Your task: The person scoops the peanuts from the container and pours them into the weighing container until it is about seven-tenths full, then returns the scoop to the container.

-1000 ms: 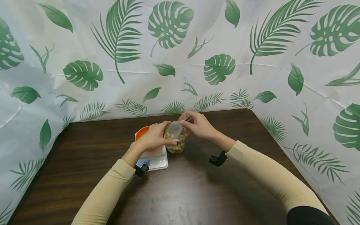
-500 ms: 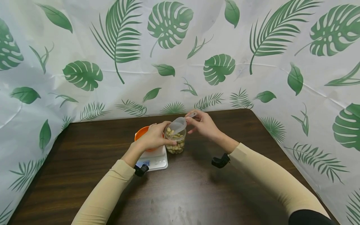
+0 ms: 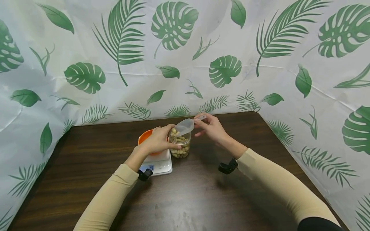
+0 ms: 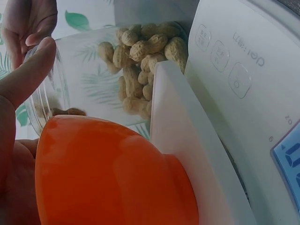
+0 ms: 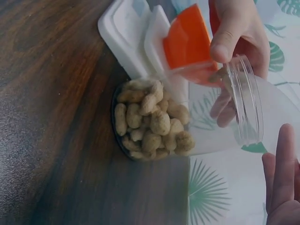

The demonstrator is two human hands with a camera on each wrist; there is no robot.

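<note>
A clear jar (image 3: pixel 180 151), partly filled with unshelled peanuts (image 5: pixel 152 124), stands upright on the table. My left hand (image 3: pixel 158 140) grips it around the neck, thumb on the near side. The right hand (image 3: pixel 212 129) pinches the handle of a translucent scoop (image 3: pixel 185 126). The scoop's bowl tilts down to the left over the jar mouth, with a peanut or two at its lower end near the left rim. Just left of the jar, an orange bowl (image 4: pixel 112 173) sits on a white kitchen scale (image 3: pixel 164 165), partly hidden by my left hand in the head view.
The scale's lit display (image 3: pixel 148 167) faces me beside my left wrist. Under everything is a dark wooden table (image 3: pixel 185 199). A white sheet with green leaf prints (image 3: pixel 185 73) hangs along the back and sides.
My right hand has drawn right, pulling the scoop up and partly off the jar mouth, tilting it more. Peanuts inside the jar show more. The left hand stays on the jar.
</note>
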